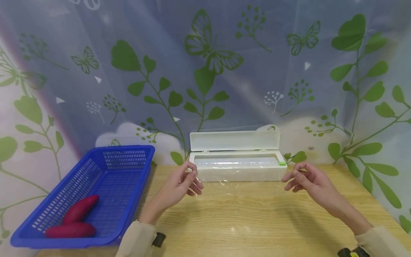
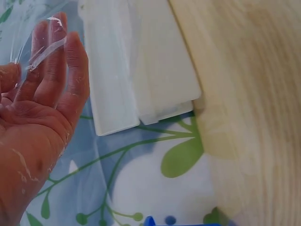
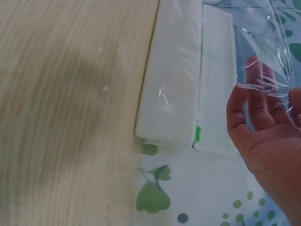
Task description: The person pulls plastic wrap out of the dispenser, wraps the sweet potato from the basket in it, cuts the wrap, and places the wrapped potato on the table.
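Observation:
A sheet of clear cling film (image 1: 237, 184) stretches between both hands, in front of the white cling film dispenser box (image 1: 208, 175). My left hand (image 1: 182, 181) pinches one end of the film, just off the box's left front corner. At the right front corner, my right hand (image 1: 310, 180) pinches the other end. In the wrist views the film (image 2: 47, 52) drapes over the fingers of each hand, catching light. The dispenser's lid (image 1: 234, 141) stands raised at the back, and a pale roll (image 1: 236, 161) shows inside. A green slider (image 1: 282, 163) sits at its right front edge.
A blue plastic basket (image 1: 141, 178) on the left holds two dark red sweet-potato-like pieces (image 1: 78, 210). The wood-grain table (image 1: 237, 221) spreads below the hands. A leaf-and-butterfly patterned cloth (image 1: 154, 64) hangs behind the dispenser.

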`<state>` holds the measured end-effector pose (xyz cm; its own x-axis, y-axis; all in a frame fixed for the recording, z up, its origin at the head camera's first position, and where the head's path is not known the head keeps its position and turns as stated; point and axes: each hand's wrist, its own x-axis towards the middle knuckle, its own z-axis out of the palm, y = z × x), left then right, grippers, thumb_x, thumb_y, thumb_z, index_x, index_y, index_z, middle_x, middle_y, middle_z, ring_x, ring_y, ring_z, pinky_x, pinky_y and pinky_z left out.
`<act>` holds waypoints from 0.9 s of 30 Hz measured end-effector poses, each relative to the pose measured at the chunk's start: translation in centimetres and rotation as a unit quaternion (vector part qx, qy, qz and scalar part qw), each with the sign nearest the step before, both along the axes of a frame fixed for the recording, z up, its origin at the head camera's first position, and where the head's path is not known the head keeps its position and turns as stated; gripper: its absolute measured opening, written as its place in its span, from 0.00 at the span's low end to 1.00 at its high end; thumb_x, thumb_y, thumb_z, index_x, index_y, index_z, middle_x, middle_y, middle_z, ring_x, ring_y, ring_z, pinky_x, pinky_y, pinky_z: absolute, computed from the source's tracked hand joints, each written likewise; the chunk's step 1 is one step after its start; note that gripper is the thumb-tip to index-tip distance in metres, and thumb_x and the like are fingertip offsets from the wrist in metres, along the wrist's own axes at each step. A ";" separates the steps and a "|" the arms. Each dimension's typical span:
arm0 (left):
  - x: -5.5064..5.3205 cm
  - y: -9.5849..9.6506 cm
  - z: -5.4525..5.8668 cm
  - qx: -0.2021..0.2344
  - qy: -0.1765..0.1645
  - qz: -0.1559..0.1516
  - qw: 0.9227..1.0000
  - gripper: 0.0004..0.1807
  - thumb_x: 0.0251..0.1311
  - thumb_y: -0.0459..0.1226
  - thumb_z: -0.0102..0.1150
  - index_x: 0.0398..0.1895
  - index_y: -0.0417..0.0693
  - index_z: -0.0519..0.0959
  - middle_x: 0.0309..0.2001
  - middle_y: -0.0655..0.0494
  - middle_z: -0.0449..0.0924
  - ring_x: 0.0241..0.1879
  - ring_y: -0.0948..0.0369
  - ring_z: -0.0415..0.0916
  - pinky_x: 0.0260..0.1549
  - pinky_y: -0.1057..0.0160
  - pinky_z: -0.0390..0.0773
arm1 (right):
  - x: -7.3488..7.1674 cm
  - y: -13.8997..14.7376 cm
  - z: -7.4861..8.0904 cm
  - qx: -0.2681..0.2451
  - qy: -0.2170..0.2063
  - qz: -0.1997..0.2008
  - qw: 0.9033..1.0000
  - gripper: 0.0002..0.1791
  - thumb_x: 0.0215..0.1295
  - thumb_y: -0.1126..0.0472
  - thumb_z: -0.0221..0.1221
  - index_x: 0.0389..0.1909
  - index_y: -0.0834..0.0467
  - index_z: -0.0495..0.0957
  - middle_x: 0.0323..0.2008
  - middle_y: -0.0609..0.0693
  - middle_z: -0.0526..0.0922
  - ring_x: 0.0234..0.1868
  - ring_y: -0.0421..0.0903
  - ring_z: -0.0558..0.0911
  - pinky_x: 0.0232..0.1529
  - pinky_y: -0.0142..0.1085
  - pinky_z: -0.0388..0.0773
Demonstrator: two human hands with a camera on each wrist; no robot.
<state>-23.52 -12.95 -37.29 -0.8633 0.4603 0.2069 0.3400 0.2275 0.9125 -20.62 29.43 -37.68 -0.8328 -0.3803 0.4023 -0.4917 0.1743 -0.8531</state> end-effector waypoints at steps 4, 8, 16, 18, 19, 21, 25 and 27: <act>0.0 0.0 -1.0 -0.020 0.002 -0.009 1.000 0.09 0.82 0.37 0.39 0.46 0.39 0.67 0.39 0.29 0.86 0.37 0.38 0.88 0.32 0.61 0.86 | 0.2 0.1 -1.1 0.037 -0.001 -0.015 0.999 0.05 0.82 0.69 0.42 0.45 0.67 0.64 0.44 0.43 0.89 0.40 0.41 0.89 0.37 0.35 0.85; 0.3 -0.2 -2.0 -0.040 0.005 -0.026 0.999 0.09 0.81 0.37 0.40 0.46 0.40 0.67 0.41 0.31 0.87 0.38 0.38 0.88 0.36 0.51 0.87 | 0.7 0.4 -2.1 0.063 -0.023 -0.009 0.998 0.06 0.82 0.67 0.42 0.45 0.67 0.65 0.44 0.44 0.88 0.42 0.41 0.89 0.38 0.36 0.85; 0.9 -0.8 -3.4 -0.082 -0.010 -0.057 0.995 0.08 0.81 0.38 0.40 0.46 0.41 0.67 0.45 0.35 0.87 0.40 0.42 0.89 0.41 0.48 0.87 | 1.2 1.1 -3.7 0.098 -0.070 0.064 0.991 0.06 0.81 0.68 0.44 0.46 0.66 0.68 0.47 0.46 0.88 0.46 0.39 0.87 0.40 0.36 0.84; 1.2 -1.0 -3.9 -0.106 0.002 -0.073 0.992 0.08 0.81 0.39 0.40 0.45 0.44 0.68 0.46 0.36 0.88 0.42 0.44 0.89 0.43 0.51 0.88 | 1.3 1.2 -4.0 0.105 -0.077 0.085 0.988 0.06 0.81 0.69 0.44 0.46 0.66 0.69 0.47 0.46 0.88 0.47 0.38 0.87 0.41 0.35 0.84; 1.4 -1.1 -4.1 -0.119 0.011 -0.080 0.990 0.09 0.81 0.39 0.40 0.44 0.44 0.68 0.46 0.37 0.88 0.43 0.44 0.89 0.45 0.52 0.88 | 1.4 1.3 -4.2 0.108 -0.079 0.098 0.986 0.06 0.81 0.69 0.43 0.46 0.66 0.69 0.48 0.47 0.88 0.49 0.37 0.87 0.42 0.34 0.84; 1.7 -1.2 -4.5 -0.146 0.037 -0.086 0.985 0.08 0.81 0.39 0.42 0.43 0.46 0.68 0.46 0.40 0.89 0.45 0.48 0.89 0.45 0.56 0.87 | 1.5 1.4 -4.6 0.117 -0.078 0.120 0.983 0.06 0.80 0.70 0.44 0.45 0.66 0.70 0.48 0.49 0.87 0.51 0.37 0.86 0.46 0.33 0.84; 2.5 -1.5 -5.1 -0.205 0.097 -0.079 0.971 0.05 0.79 0.39 0.46 0.41 0.52 0.70 0.37 0.50 0.89 0.34 0.67 0.83 0.39 0.66 0.82 | 2.0 1.5 -5.3 0.159 -0.069 0.139 0.975 0.06 0.80 0.69 0.45 0.43 0.62 0.70 0.49 0.54 0.84 0.54 0.33 0.83 0.50 0.29 0.83; 2.8 -1.6 -5.2 -0.223 0.127 -0.078 0.963 0.04 0.78 0.39 0.47 0.41 0.55 0.71 0.31 0.54 0.84 0.29 0.73 0.73 0.34 0.70 0.78 | 2.3 1.5 -5.5 0.187 -0.071 0.141 0.970 0.06 0.80 0.67 0.46 0.42 0.60 0.70 0.50 0.56 0.84 0.55 0.32 0.81 0.49 0.28 0.82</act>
<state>-20.68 -14.53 -42.53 -0.7237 0.6727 0.1539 0.6016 0.5057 0.6183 -18.35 30.98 -43.18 -0.7120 -0.6974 0.0813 -0.4468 0.3607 -0.8187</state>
